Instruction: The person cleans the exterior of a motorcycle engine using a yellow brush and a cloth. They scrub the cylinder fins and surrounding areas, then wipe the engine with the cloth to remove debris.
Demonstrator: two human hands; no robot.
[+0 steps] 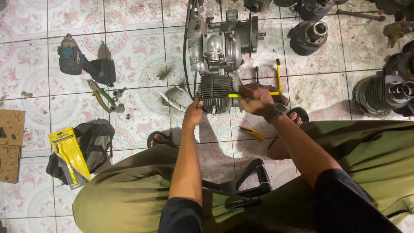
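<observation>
Your left hand (194, 113) cups the finned cylinder (214, 92) of the engine (217, 47) on the tiled floor (142, 39) w/ grip closed, right hand (255, 101) beside it clenching a yellow-handled tool (235, 95); cylinder's not off yet, disassembly seems midway.

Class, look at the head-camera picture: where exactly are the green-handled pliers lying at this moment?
The green-handled pliers lie on the tiled floor at left of centre, just below the cordless impact driver and left of the engine.
</observation>
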